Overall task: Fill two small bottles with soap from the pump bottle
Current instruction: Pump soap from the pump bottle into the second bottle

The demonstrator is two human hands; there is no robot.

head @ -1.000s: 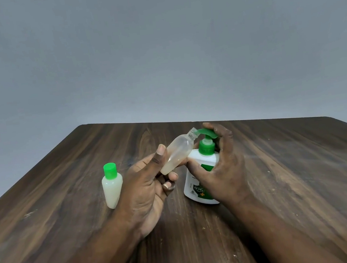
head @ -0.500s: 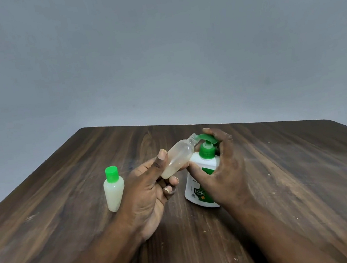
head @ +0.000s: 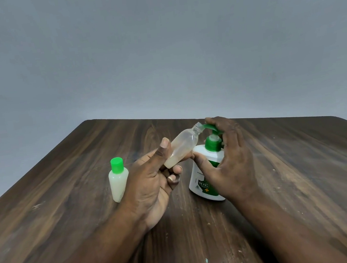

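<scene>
My left hand (head: 152,178) holds a small clear bottle (head: 181,147), uncapped and tilted, its open neck right at the green nozzle of the pump bottle (head: 206,184). A little pale soap lies at its lower end. My right hand (head: 229,161) wraps the white pump bottle, thumb on its shoulder and fingers over the green pump head, which stands raised. The pump bottle stands upright on the wooden table (head: 285,182). A second small bottle (head: 118,180), full of whitish soap and closed with a green cap, stands to the left, just beside my left hand.
The dark wooden table reaches a far edge behind the bottles, with a plain grey wall beyond. Small pale specks dot the wood near the front.
The pump head has risen from its pressed-down position, and my right fingers have lifted with it. The small clear bottle stays at the nozzle.
</scene>
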